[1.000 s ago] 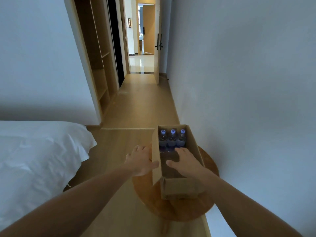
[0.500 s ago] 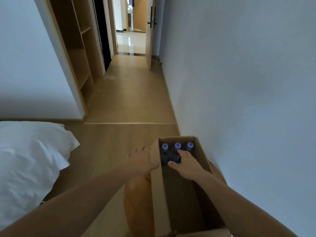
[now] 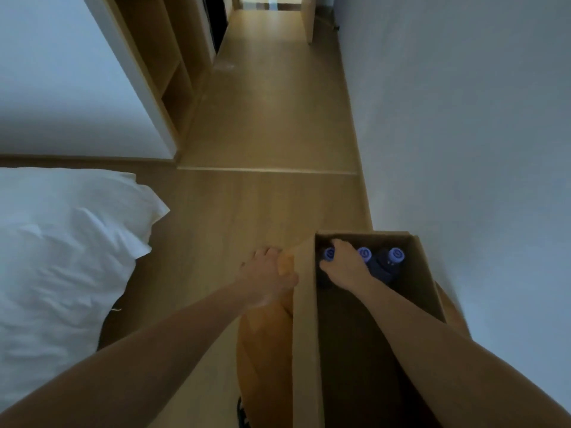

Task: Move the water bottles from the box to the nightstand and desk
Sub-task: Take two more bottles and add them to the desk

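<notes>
- The left hand (image 3: 268, 278) presses flat against the outer wall of the box (image 3: 304, 304), fingers spread, holding nothing.
- The right hand (image 3: 344, 267) is inside; its fingers curl around the leftmost bottle (image 3: 328, 254), with two more bottles (image 3: 395, 254) just right.
- Likely first pick; next, lift straight up.
- No readable writing.

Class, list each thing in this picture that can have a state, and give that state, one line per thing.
cardboard box: open-topped, on the round wooden table
water bottles: three, upright, capped, at the box's far end
left hand: against the box's outer left wall
right hand: inside the box, closing around the leftmost bottle
far door: open
bed: covered in white linen
</notes>
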Tool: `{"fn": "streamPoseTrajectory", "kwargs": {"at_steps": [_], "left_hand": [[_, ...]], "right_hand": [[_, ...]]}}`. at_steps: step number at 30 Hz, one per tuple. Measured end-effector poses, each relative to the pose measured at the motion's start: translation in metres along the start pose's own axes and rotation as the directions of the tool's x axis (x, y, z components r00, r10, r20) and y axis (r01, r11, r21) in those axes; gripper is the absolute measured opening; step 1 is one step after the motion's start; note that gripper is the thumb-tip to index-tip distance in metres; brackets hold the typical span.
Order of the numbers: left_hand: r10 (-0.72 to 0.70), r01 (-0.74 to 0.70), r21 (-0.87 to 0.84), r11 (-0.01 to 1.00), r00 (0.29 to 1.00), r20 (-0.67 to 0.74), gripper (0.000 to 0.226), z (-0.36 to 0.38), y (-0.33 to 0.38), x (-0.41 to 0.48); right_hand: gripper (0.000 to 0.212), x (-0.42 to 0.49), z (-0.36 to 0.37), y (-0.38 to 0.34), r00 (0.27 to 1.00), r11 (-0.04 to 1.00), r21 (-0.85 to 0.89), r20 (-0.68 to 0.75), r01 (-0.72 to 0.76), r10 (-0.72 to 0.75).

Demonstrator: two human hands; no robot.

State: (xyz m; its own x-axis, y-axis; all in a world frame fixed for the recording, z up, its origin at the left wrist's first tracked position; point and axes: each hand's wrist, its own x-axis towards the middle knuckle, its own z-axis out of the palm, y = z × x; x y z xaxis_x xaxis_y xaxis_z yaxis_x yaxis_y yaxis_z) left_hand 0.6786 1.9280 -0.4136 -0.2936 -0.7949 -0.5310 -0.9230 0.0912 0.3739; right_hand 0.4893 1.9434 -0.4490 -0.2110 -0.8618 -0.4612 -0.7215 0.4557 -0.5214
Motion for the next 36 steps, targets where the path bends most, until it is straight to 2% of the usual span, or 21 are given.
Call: {"fn": "streamPoseTrajectory", "kwargs": {"at_steps": [3, 6, 9, 13, 19, 23, 29, 30, 32, 34, 36], "left_hand": [[-0.039, 0.039, 0.007, 0.999, 0.999, -0.013, 0.079, 0.008, -0.01, 0.011], [-0.092, 0.092, -0.01, 0.996, 0.996, -0.019, 0.08, 0.015, -0.02, 0.017], [-0.114, 0.114, -0.01, 0.993, 0.994, -0.004, 0.079, 0.019, -0.021, 0.018], [-0.086, 0.086, -0.012, 0.996, 0.996, -0.018, 0.074, 0.016, -0.012, 0.019], [-0.028, 0.028, -0.016, 0.999, 0.999, -0.035, 0.076, 0.003, 0.002, 0.02], [-0.013, 0.012, -0.032, 0.999, 0.999, -0.05, 0.076, -0.006, 0.01, 0.014], [0.059, -0.066, -0.084, 0.994, 0.995, -0.086, 0.079, -0.022, 0.023, -0.002], [0.085, -0.094, -0.141, 0.986, 0.994, -0.064, 0.08, -0.027, 0.027, -0.007], [0.133, -0.118, -0.359, 0.926, 0.991, 0.018, 0.083, -0.035, 0.037, -0.013], [0.201, -0.122, -0.561, 0.819, 0.976, 0.081, 0.091, -0.039, 0.044, -0.017], [0.29, -0.095, -0.706, 0.702, 0.943, 0.162, 0.079, -0.041, 0.05, -0.019]], "right_hand": [[0.045, 0.014, 0.015, 0.011, 0.999, 1.0, 0.016, -0.036, 0.003, -0.002], [0.041, 0.014, 0.026, 0.02, 0.99, 0.995, 0.097, -0.14, 0.035, -0.021], [0.04, 0.012, 0.03, 0.024, 0.987, 0.985, 0.169, -0.159, 0.034, -0.007], [0.039, 0.008, 0.025, 0.029, 0.992, 0.971, 0.233, -0.123, 0.054, -0.026], [0.044, -0.01, 0.011, 0.023, 0.982, 0.959, 0.259, -0.175, 0.12, -0.076], [0.034, -0.021, -0.019, 0.007, 0.978, 0.954, 0.267, -0.189, 0.137, -0.087], [0.031, -0.036, -0.077, -0.023, 0.901, 0.86, 0.431, -0.427, 0.272, -0.071], [0.027, -0.039, -0.086, -0.031, 0.901, 0.837, 0.464, -0.428, 0.291, -0.076], [0.022, -0.046, -0.101, -0.044, 0.905, 0.773, 0.546, -0.417, 0.324, -0.085], [0.017, -0.05, -0.111, -0.054, 0.917, 0.696, 0.634, -0.389, 0.336, -0.087], [0.011, -0.053, -0.115, -0.059, 0.939, 0.613, 0.726, -0.333, 0.311, -0.082]]}}
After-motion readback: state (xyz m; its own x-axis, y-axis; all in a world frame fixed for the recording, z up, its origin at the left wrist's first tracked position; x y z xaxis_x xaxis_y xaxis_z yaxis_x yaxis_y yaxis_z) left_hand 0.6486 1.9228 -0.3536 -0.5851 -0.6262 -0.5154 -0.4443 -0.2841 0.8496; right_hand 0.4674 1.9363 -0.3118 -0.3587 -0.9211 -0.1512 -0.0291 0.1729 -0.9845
